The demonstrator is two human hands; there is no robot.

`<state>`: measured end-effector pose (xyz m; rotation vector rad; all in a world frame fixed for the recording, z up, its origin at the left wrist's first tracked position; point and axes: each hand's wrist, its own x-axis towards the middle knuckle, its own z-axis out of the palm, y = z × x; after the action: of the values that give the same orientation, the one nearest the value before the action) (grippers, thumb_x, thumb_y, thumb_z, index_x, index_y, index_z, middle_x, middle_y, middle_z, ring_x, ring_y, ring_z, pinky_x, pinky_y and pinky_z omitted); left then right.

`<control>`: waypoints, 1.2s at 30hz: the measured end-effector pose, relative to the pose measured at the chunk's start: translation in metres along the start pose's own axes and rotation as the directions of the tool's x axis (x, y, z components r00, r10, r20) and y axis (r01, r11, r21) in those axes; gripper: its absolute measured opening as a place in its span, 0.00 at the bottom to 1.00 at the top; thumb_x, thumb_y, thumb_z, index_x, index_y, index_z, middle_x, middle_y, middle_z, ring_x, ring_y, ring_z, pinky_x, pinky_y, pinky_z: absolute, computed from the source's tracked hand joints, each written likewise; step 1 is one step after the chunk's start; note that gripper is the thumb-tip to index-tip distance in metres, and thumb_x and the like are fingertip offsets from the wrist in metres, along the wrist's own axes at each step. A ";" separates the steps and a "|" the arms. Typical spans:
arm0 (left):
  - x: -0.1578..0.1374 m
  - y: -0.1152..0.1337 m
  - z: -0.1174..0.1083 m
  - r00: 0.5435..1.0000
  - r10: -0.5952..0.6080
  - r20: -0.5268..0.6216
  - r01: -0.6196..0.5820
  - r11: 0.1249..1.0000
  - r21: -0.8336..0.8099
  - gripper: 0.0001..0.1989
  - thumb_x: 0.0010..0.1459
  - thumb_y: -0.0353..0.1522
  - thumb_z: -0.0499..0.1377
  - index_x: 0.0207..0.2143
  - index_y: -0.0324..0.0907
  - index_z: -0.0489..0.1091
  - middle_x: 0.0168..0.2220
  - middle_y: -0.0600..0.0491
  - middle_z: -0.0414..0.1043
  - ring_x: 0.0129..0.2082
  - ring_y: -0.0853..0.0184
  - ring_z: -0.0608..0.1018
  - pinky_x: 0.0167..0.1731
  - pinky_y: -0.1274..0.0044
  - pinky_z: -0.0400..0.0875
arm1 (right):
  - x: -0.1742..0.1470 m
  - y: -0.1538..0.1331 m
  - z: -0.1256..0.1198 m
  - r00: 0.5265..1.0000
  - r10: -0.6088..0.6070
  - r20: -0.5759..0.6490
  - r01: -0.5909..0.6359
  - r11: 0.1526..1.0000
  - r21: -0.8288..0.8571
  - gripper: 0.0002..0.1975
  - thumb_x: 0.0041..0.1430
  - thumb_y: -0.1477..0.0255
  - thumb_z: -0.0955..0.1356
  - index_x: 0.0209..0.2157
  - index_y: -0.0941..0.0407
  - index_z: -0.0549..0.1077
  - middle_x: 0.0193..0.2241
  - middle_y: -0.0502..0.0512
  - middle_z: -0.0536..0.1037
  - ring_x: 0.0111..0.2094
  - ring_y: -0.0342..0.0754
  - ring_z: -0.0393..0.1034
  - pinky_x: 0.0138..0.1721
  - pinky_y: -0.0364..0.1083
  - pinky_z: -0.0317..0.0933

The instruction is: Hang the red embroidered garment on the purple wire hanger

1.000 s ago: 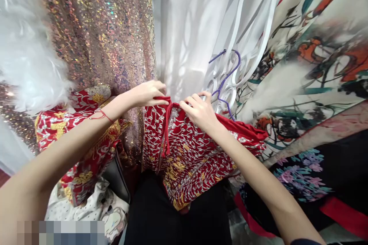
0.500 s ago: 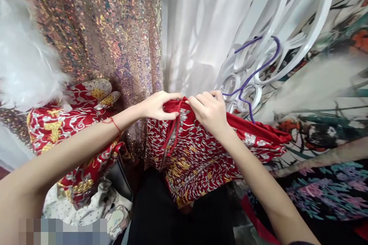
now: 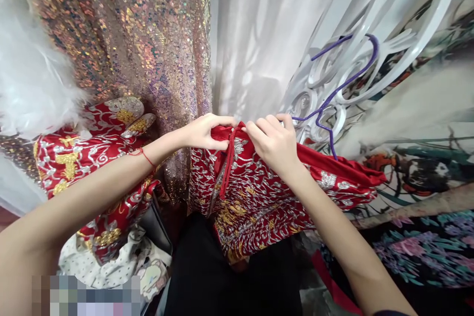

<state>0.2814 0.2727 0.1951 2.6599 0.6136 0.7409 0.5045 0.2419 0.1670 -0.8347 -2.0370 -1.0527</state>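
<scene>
A red skirt [image 3: 259, 207] with silver and gold embroidery hangs across my lap, its plain red waistband uppermost. My left hand [image 3: 205, 132] pinches the waistband at its left end, thumb in front and fingers over the top edge. Close beside it, my right hand [image 3: 276, 143] is closed on the same waistband, palm down. Between the hands a pair of red ties [image 3: 227, 170] dangles down the front of the skirt. A purple hanger [image 3: 329, 96] rises behind the waistband, its hook up and to the right. One of its arms runs behind my right fingers; its end is hidden.
A matching red embroidered garment [image 3: 68, 163] lies at the left over a dotted white cloth [image 3: 99, 261]. Behind stand a sequin curtain [image 3: 148, 34] and a white curtain [image 3: 255, 34]. White scrollwork [image 3: 385, 74] rises at the right, near a black floral cloth [image 3: 425, 252].
Both hands still hold the waistband. The red ties now hang straighter and closer together. The hanger and the skirt's right end appear slightly further right as the view shifts.
</scene>
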 end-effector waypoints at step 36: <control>0.000 0.000 0.001 0.987 -0.019 -0.162 0.048 0.983 0.180 0.17 0.64 0.41 0.54 0.45 0.40 0.76 0.21 0.58 0.70 0.19 0.75 0.66 0.26 0.81 0.60 | 0.001 -0.001 -0.001 0.999 0.027 0.041 -0.026 0.999 -0.021 0.14 0.72 0.72 0.59 0.36 0.54 0.74 0.25 0.50 0.70 0.32 0.47 0.58 0.44 0.49 0.50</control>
<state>0.2816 0.2722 0.1945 2.7660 0.8023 0.9367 0.5029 0.2408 0.1678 -0.8985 -2.0474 -1.0516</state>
